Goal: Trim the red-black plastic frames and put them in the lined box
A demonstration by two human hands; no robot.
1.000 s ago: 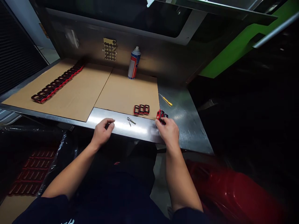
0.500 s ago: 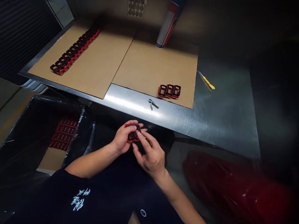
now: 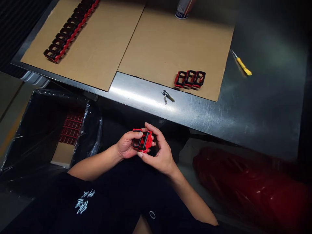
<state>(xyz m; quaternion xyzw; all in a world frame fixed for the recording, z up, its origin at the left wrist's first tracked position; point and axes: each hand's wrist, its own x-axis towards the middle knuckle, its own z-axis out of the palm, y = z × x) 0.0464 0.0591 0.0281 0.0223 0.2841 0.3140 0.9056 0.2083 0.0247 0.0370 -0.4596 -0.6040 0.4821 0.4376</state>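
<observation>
A red-and-black plastic frame part (image 3: 148, 142) is held in front of my body, below the table's front edge. My left hand (image 3: 127, 145) grips it from the left, its thumb lying over the black frame and its fingers behind. On the other side my right hand (image 3: 162, 152) curves around the part, thumb at the lower edge and index finger by the upper corner. Three similar red-and-black parts (image 3: 189, 79) stand in a short row on the cardboard (image 3: 156, 48). A long row of more such parts (image 3: 65, 34) runs along the left cardboard sheet.
Small metal nail clippers (image 3: 168, 96) lie at the metal table's (image 3: 136, 94) front edge. A yellow-handled tool (image 3: 241, 66) rests on the right, and a spray can (image 3: 182, 9) stands behind. A plastic-lined bin (image 3: 31, 130) with red parts (image 3: 71, 128) is at left; red bagged material (image 3: 234, 175) lies lower right.
The part in my hands has turned, showing more of its red side. My right hand has gone from fingertips on its face to around its right side. The view has tilted down.
</observation>
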